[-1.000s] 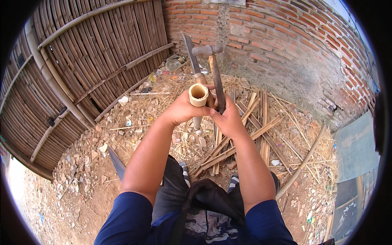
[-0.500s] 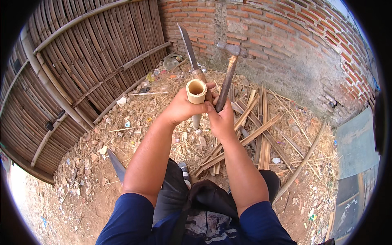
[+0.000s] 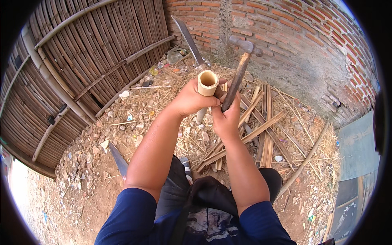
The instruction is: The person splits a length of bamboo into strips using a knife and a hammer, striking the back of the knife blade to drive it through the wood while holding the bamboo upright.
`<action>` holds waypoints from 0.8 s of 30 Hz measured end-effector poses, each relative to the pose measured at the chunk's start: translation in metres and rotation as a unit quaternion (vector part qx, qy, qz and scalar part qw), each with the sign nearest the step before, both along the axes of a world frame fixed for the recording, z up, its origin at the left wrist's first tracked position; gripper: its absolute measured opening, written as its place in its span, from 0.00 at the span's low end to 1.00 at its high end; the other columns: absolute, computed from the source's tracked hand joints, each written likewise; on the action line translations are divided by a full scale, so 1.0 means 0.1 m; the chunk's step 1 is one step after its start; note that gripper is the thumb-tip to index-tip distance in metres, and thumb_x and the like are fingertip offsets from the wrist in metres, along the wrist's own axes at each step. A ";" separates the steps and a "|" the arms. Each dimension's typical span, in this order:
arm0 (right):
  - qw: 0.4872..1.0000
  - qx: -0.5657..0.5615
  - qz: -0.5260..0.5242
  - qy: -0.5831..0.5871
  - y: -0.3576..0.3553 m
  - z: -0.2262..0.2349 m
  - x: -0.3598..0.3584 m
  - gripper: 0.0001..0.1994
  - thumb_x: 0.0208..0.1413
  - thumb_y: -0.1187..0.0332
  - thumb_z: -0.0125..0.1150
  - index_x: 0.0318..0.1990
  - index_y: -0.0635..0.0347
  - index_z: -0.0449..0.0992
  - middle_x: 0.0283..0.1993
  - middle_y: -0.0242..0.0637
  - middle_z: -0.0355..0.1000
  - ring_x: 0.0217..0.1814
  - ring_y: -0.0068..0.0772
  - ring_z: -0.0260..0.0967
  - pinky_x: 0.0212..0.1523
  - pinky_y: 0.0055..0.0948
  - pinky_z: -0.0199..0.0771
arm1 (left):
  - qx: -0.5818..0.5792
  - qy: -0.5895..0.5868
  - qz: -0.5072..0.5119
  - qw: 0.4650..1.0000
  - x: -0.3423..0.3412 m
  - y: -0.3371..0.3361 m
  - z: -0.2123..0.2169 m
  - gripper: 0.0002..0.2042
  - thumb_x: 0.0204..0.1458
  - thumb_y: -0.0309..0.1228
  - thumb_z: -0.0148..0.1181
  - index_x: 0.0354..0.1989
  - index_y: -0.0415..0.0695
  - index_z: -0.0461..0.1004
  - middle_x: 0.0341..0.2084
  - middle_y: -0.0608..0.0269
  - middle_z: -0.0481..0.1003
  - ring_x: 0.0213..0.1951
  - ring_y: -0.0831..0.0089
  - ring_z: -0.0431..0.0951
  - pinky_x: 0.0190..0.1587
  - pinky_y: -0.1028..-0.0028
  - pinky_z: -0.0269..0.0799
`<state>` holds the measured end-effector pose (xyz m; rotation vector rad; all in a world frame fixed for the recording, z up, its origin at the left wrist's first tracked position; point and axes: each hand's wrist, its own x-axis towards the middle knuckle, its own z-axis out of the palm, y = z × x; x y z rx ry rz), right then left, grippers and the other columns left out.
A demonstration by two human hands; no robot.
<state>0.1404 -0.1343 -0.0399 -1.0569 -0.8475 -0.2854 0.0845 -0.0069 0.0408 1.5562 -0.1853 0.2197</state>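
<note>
A pale hollow bamboo tube (image 3: 208, 88) stands with its round open end facing up, and my left hand (image 3: 190, 101) is wrapped round it. My right hand (image 3: 228, 119) grips the dark wooden handle of a hammer (image 3: 236, 83), whose metal head points up and away. Behind the tube, a machete (image 3: 188, 44) sticks up with its long dark blade leaning left. Its handle passes between my hands, partly hidden; which hand bears it I cannot tell. My fingers meet just below the tube's rim. The tube's lower part shows beneath my left hand.
Split bamboo strips (image 3: 267, 134) lie crossed in a pile to the right. A saw-like blade (image 3: 117, 158) rests by my left forearm. A bamboo slat wall (image 3: 102, 53) stands left, a brick wall (image 3: 286, 45) behind. Rubble and straw cover the ground.
Both hands, with the tube, hammer and machete, have shifted slightly right and up in the view. The hammer head has tilted further right.
</note>
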 end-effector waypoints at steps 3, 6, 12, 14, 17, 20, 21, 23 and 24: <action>0.996 0.033 0.059 0.059 -0.04 -0.12 -0.03 0.28 0.62 0.77 0.61 0.67 0.66 0.59 0.63 0.41 0.64 0.63 0.31 0.70 0.61 0.32 0.70 | 0.032 -0.007 0.000 0.999 0.02 -0.03 -0.01 0.32 0.40 0.21 0.68 0.60 0.36 0.74 0.42 0.60 0.81 0.45 0.70 0.81 0.53 0.67 0.76; 0.981 0.066 0.104 0.152 -0.07 -0.25 -0.02 0.21 0.62 0.83 0.58 0.61 0.64 0.63 0.68 0.42 0.60 0.69 0.37 0.67 0.67 0.37 0.69 | 0.030 -0.019 0.030 0.999 0.01 -0.06 0.01 0.32 0.40 0.20 0.69 0.61 0.36 0.74 0.42 0.59 0.82 0.44 0.69 0.81 0.52 0.67 0.76; 0.939 0.081 0.158 0.294 0.05 -0.49 0.04 0.24 0.58 0.88 0.56 0.62 0.66 0.65 0.61 0.39 0.70 0.73 0.37 0.65 0.67 0.32 0.68 | -0.001 -0.031 0.023 0.999 0.13 -0.01 -0.01 0.30 0.43 0.19 0.70 0.60 0.42 0.76 0.39 0.65 0.81 0.42 0.75 0.81 0.46 0.70 0.77; 0.935 0.078 0.202 0.282 0.14 -0.44 0.01 0.21 0.56 0.86 0.60 0.58 0.63 0.70 0.55 0.35 0.73 0.64 0.31 0.70 0.59 0.31 0.72 | 0.013 -0.003 0.011 1.000 0.11 -0.02 0.00 0.31 0.42 0.21 0.74 0.61 0.41 0.75 0.39 0.65 0.81 0.42 0.75 0.80 0.46 0.70 0.77; 0.934 0.034 0.211 0.287 0.20 -0.53 0.08 0.21 0.55 0.82 0.65 0.57 0.61 0.71 0.50 0.32 0.75 0.51 0.22 0.71 0.50 0.27 0.72 | 0.036 0.002 0.010 0.999 0.03 -0.04 0.12 0.33 0.41 0.23 0.78 0.61 0.39 0.74 0.39 0.65 0.80 0.41 0.75 0.80 0.44 0.71 0.76; 0.934 0.002 0.226 0.278 0.28 -0.46 0.03 0.23 0.54 0.80 0.69 0.57 0.60 0.72 0.47 0.30 0.75 0.49 0.21 0.72 0.49 0.27 0.72 | 0.022 -0.015 -0.025 0.999 0.02 0.16 0.08 0.44 0.34 0.39 0.86 0.62 0.35 0.73 0.39 0.64 0.79 0.41 0.73 0.80 0.44 0.70 0.76; 0.947 0.004 0.215 0.239 0.29 -0.47 0.05 0.23 0.54 0.77 0.73 0.56 0.60 0.72 0.46 0.30 0.76 0.47 0.22 0.73 0.48 0.27 0.73 | 0.018 -0.028 -0.047 0.998 0.05 0.18 0.08 0.46 0.32 0.43 0.86 0.63 0.34 0.72 0.40 0.63 0.79 0.42 0.73 0.80 0.45 0.70 0.76; 0.961 0.012 0.177 0.211 0.37 -0.53 0.12 0.22 0.54 0.75 0.75 0.55 0.62 0.72 0.45 0.30 0.77 0.47 0.22 0.73 0.49 0.27 0.73 | 0.068 -0.049 -0.066 0.994 0.10 0.22 0.07 0.61 0.25 0.73 0.76 0.63 0.34 0.72 0.40 0.59 0.79 0.46 0.69 0.80 0.50 0.68 0.76; 0.967 0.014 0.161 0.197 0.39 -0.54 0.14 0.22 0.54 0.74 0.75 0.54 0.63 0.73 0.45 0.30 0.77 0.47 0.22 0.74 0.50 0.27 0.73 | 0.060 -0.046 -0.060 0.995 0.11 0.21 0.08 0.65 0.22 0.79 0.66 0.63 0.33 0.72 0.43 0.57 0.79 0.48 0.67 0.79 0.54 0.66 0.74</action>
